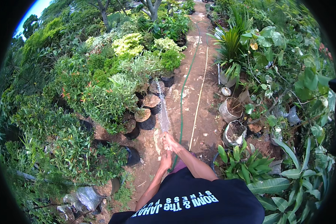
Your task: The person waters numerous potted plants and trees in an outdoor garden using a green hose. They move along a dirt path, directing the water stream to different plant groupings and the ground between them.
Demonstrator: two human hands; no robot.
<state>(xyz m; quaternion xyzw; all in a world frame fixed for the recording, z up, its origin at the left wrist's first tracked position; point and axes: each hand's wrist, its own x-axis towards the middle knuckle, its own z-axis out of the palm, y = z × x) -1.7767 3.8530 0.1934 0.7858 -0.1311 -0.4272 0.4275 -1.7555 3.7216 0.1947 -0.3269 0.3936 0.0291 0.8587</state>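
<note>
My right hand [170, 142] is closed around the outlet end of a garden hose, and its fingers hide most of that end. A jet of water [163, 112] shoots from it, away from me, towards potted plants on the left. Just behind it, nearer my body, my left hand [165, 160] is wrapped round the hose too. The green hose [182, 103] lies along the dirt path and curves near my left wrist. The water reaches the soil of a black plastic grow bag [156, 87]. Closer grow bags [146, 119] with brown soil stand beside the jet.
A yellowish hose [200, 92] runs along the path [191, 72] to the right of the green one. Dense potted shrubs [98, 100] line the left side. White grow bags [234, 133] and a broad-leaved plant [243, 165] border the right. A tree trunk [154, 11] rises farther off.
</note>
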